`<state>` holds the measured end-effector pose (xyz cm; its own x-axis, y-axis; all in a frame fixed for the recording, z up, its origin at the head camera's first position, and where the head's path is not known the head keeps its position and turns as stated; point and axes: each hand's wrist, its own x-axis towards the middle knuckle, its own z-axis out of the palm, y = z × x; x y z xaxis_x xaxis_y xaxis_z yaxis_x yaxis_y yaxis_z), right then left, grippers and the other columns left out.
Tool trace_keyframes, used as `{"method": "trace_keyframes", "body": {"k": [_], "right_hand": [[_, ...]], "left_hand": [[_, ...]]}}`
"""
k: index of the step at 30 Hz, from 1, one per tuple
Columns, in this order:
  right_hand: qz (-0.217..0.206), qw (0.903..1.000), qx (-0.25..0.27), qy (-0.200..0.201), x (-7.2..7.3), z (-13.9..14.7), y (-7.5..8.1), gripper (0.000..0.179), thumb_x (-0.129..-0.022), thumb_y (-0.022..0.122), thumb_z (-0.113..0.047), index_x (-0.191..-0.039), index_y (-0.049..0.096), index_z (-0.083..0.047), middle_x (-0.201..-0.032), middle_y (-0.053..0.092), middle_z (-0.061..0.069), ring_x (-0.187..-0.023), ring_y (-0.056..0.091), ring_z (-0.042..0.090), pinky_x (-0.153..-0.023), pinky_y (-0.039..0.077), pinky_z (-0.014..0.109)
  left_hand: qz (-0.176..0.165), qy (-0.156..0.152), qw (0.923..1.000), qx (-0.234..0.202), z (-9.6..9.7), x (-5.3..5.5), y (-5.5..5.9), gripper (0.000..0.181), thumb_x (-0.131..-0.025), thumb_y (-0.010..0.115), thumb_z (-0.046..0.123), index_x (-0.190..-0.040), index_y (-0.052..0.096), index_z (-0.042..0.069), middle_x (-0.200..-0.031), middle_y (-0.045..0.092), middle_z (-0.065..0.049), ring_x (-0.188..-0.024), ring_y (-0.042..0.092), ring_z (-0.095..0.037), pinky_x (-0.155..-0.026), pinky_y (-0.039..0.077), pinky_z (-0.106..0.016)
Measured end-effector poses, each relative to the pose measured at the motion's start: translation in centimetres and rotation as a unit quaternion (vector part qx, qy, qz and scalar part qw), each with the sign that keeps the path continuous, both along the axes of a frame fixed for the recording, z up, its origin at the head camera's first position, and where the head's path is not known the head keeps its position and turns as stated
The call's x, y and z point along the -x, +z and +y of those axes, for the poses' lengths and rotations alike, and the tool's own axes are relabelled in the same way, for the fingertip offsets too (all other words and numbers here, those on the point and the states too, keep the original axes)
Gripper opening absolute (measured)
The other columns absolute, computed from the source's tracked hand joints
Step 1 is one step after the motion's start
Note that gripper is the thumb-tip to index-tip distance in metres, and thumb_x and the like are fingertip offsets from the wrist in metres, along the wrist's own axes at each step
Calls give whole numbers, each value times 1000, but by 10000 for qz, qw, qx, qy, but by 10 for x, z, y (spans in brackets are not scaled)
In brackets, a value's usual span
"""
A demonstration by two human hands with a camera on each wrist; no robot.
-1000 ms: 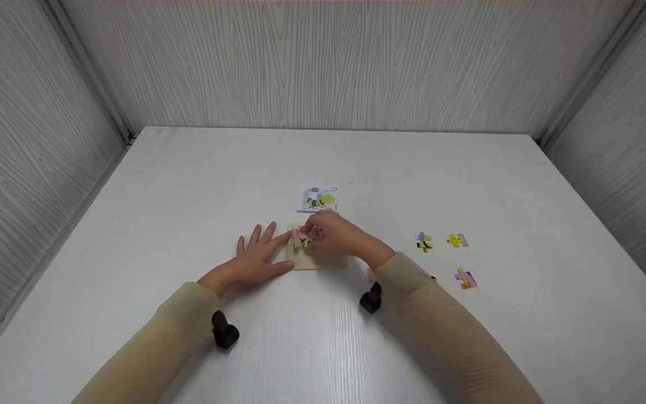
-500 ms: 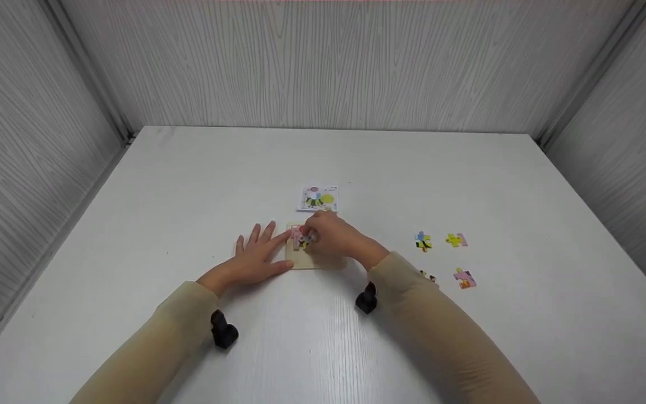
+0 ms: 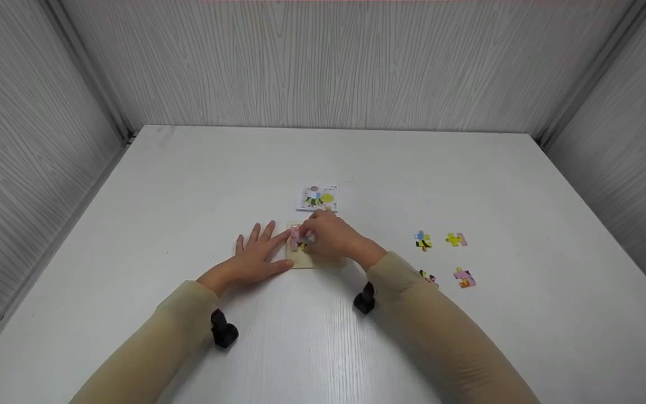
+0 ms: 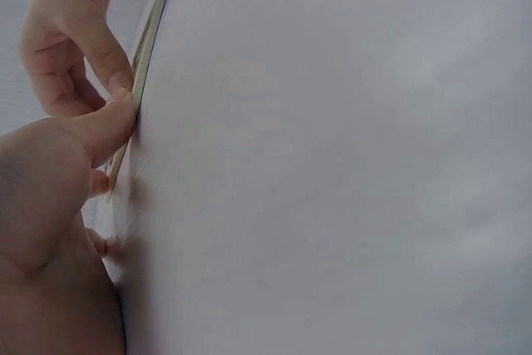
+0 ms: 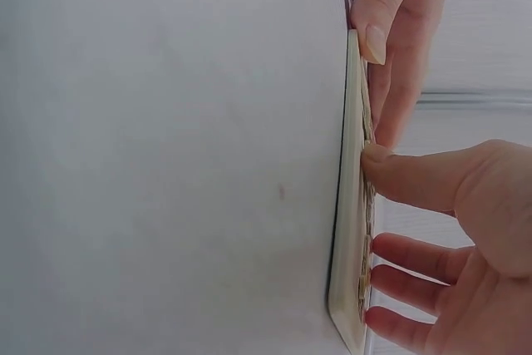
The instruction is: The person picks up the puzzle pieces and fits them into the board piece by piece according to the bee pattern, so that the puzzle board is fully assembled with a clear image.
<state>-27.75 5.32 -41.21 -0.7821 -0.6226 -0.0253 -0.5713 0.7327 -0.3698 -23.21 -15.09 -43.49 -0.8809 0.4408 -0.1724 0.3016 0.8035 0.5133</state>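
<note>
A small pale wooden puzzle tray (image 3: 303,262) lies on the white table, with pink puzzle pieces (image 3: 295,238) in its upper left part. My left hand (image 3: 253,261) rests flat with spread fingers, its thumb and index fingertip at the tray's left edge. Over the tray bends my right hand (image 3: 331,235), thumb and fingers around a puzzle piece and mostly covering it. In the right wrist view, the right thumb (image 5: 407,176) and fingertips touch the layer of pieces on top of the tray (image 5: 351,189). The tray's right part is hidden under the right hand.
Just beyond the tray lies a square bee picture (image 3: 320,198). To the right are loose puzzle pieces: a blue-and-yellow one (image 3: 423,241), a yellow one (image 3: 456,239), a pink one (image 3: 464,278), and another (image 3: 428,276) partly behind the right sleeve. Wood-grain panels surround the table.
My right hand and forearm have shifted slightly left over the tray, uncovering more of the loose piece beside the sleeve. The left hand stays in place.
</note>
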Motion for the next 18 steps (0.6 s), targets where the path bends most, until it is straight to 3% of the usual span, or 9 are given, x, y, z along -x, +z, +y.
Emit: {"method": "trace_keyframes", "body": {"k": [10,18], "right_hand": [[-141,9998,-47,-116,0,-2,1,30,-82,71,-17,-111,67,-9,-111,58,6,-105,50,20,-94,39,36],[-74,9998,-187,8,1,0,-2,29,-83,71,-19,-113,69,-20,-115,55,8,-107,48,22,-91,41,38]], "left_hand": [[-62,40,10000,0,0,-2,0,71,-92,49,51,-150,20,22,-154,-4,-16,-137,-14,-39,-101,-10,-62],[-45,-8,9999,-126,-1,-1,0,71,-92,49,51,-150,20,21,-154,-4,-17,-137,-14,-39,-101,-12,-62]]}}
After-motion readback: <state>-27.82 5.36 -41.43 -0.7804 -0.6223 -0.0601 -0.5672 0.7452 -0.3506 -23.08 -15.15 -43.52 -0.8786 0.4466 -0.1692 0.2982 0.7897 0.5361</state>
